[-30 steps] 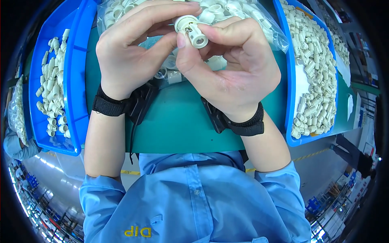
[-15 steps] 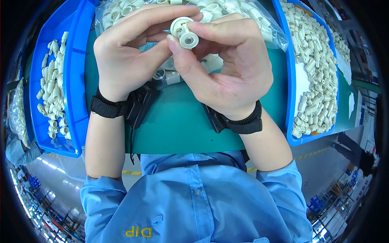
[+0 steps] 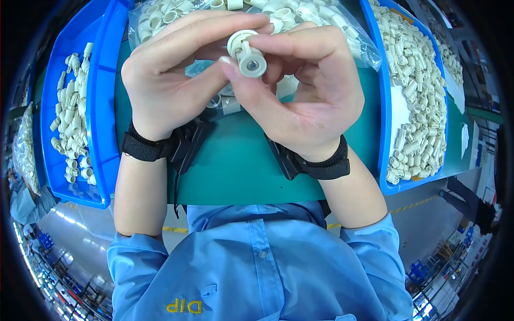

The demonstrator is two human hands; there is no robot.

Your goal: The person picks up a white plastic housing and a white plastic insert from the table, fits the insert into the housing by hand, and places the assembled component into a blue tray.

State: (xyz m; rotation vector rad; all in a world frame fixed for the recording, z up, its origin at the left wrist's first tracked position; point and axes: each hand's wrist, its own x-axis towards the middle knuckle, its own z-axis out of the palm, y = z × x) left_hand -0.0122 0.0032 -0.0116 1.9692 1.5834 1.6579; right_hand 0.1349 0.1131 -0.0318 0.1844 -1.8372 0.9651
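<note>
Between my two hands is a small white plastic fitting, with a round, wide-mouthed cup (image 3: pixel 240 38) and a cylindrical insert (image 3: pixel 251 65) standing partly out of its mouth. A dark, screw-like centre shows in the insert's end face. My right hand (image 3: pixel 305 91) pinches the insert with thumb and index finger. My left hand (image 3: pixel 171 75) curls around the cup from the left, its thumb close to the right thumb; the far side of its grip is hidden. Black straps with dark boxes sit on both wrists.
Left of me, a blue bin (image 3: pixel 99 123) holds white elbow-like pieces (image 3: pixel 72 107). At right, another blue bin (image 3: pixel 383 134) carries many small white cylindrical parts (image 3: pixel 423 101). Clear plastic bags of white fittings (image 3: pixel 289 13) lie beyond my hands on the green table (image 3: pixel 230 166).
The insert now shows more of its length out of the cup, and its end face has moved slightly down toward me. Both hands have shifted a little.
</note>
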